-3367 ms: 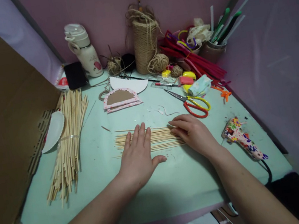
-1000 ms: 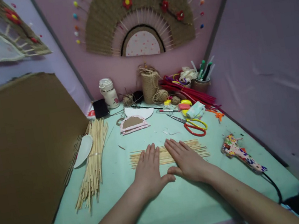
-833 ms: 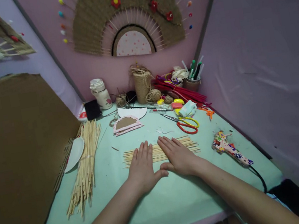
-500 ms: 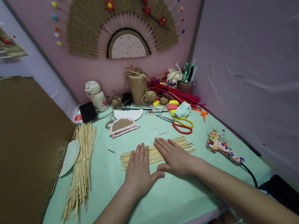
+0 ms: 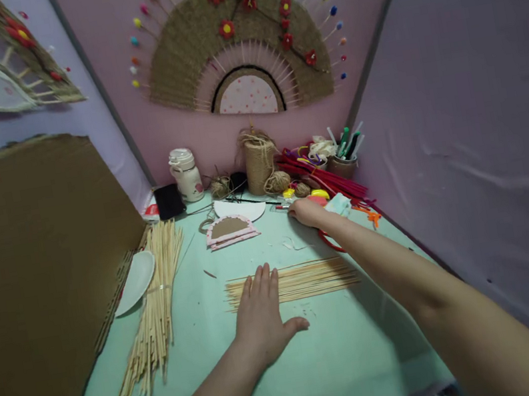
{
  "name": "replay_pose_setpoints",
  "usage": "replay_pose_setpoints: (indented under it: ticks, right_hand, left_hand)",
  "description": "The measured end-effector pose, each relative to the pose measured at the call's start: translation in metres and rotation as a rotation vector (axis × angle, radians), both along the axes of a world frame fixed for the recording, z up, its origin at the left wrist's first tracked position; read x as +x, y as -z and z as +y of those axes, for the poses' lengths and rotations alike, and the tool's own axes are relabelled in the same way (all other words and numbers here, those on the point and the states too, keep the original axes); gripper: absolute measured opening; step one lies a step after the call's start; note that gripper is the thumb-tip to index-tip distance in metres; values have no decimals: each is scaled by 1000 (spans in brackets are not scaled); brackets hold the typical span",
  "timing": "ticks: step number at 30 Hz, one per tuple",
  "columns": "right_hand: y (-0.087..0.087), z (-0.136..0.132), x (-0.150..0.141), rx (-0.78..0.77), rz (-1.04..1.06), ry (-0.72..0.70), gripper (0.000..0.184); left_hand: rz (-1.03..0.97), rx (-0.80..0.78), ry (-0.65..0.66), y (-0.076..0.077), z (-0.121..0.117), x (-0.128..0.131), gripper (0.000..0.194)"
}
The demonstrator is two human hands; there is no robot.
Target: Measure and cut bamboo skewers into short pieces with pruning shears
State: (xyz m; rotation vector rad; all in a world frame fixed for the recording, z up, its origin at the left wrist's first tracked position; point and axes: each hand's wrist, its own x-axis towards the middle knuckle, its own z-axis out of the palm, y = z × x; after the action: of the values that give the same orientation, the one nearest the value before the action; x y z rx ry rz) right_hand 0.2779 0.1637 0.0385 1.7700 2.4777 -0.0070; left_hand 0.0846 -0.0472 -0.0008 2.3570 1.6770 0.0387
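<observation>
A flat row of thin bamboo sticks [image 5: 316, 278] lies side by side on the table. My left hand [image 5: 263, 316] rests flat on the left part of that row, fingers stretched out and thumb apart. Farther back, my right hand [image 5: 308, 212] has its fingers closed at a slim pen [image 5: 283, 208] with a red section; the rest of the pen is covered by the hand. Below the right wrist shows a red handle of the scissors [image 5: 331, 241], whose blades are hidden by the hand and forearm.
At left lie a bundle of sticks [image 5: 155, 317] and a white half-disc [image 5: 136, 281] beside a cardboard panel [image 5: 44, 275]. Behind are a pink-edged half-round piece [image 5: 232, 228], a bottle [image 5: 186, 176], a twine spool [image 5: 260, 166], red stems [image 5: 324, 174] and a pen cup [image 5: 342, 166].
My right hand has left the sticks and reached forward to the pen, its fingers now curled. My left hand stays flat on the sticks. The view has shifted slightly left and up.
</observation>
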Motion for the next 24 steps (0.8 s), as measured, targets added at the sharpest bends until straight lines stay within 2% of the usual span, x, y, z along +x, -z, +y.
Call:
replay_pose_setpoints:
  ticks: [3,7,13,16,19,22,23,24]
  right_hand:
    - [11,16,-10,27,-31,-13,34]
    - [18,23,-14,55,-43,-24,34]
    - [7,15,-16,128,68,15,32]
    - [-5,-8,-16,218,215,50,26]
    - [-13,-45,-15,306,391,59,35]
    - [-14,-90,-15,348,606,58,41]
    - [-13,-106,-16,305,867,78,38]
    - [-11,-120,-18,191,1095,110,36]
  left_hand:
    - [-35,6,2,6,0,-1,106]
    - [-50,-2,-4,9,0,-1,105]
    - [-69,14,-4,11,-1,-1,105]
    - [-95,47,-4,13,-2,-1,108]
    - [-164,115,9,8,-3,0,108]
    - [-339,202,6,-5,-1,-2,90]
    - [-425,224,-21,-9,0,-4,80]
    - [-524,236,-70,-13,2,-6,71]
